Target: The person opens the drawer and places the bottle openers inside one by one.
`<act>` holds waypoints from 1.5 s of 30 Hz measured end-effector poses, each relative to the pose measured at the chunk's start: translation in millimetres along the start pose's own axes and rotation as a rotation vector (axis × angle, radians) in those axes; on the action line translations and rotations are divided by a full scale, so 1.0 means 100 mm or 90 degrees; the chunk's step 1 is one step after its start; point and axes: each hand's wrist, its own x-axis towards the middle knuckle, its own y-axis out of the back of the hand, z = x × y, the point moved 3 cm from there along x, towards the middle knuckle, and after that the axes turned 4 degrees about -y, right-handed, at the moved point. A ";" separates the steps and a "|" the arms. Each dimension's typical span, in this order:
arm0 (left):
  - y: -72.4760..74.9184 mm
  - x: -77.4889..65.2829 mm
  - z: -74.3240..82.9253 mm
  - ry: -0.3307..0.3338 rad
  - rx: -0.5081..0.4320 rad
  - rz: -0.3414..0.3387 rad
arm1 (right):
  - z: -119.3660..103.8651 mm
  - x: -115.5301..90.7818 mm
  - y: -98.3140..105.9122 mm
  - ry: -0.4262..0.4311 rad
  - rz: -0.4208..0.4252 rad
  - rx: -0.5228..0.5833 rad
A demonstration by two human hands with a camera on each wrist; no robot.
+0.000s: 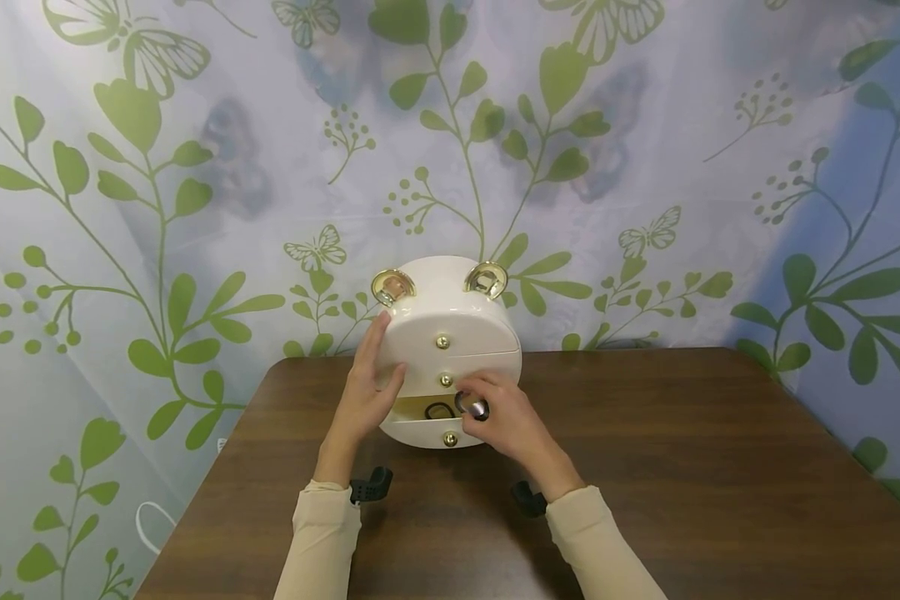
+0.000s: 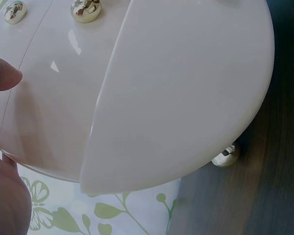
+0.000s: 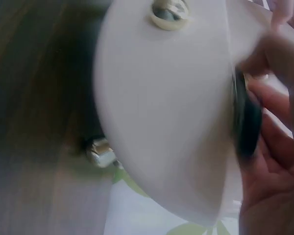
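Note:
A round white storage box with gold ears and gold knobs stands upright on the table, its bottom drawer pulled out. Against the box's left side rests my left hand, fingers along the edge and thumb over the front, as the left wrist view also shows. My right hand pinches a dark band with a shiny silver part over the drawer's right end. Blurred in the right wrist view, the dark band is at the drawer's top edge. Inside the drawer lies a black loop.
The brown wooden table extends to both sides and toward me. Behind it hangs a curtain printed with green leaves and butterflies. Small gold feet hold the box up. A white cable loop shows left of the table.

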 end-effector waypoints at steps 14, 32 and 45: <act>-0.02 0.02 0.01 -0.017 -0.004 -0.001 | 0.04 -0.02 -0.01 -0.075 -0.030 -0.009; -0.01 0.00 -0.03 0.009 -0.004 -0.004 | 0.02 -0.01 0.02 -0.109 -0.058 0.002; 0.00 0.00 -0.01 0.008 -0.004 -0.001 | 0.02 0.00 0.03 -0.101 -0.050 0.037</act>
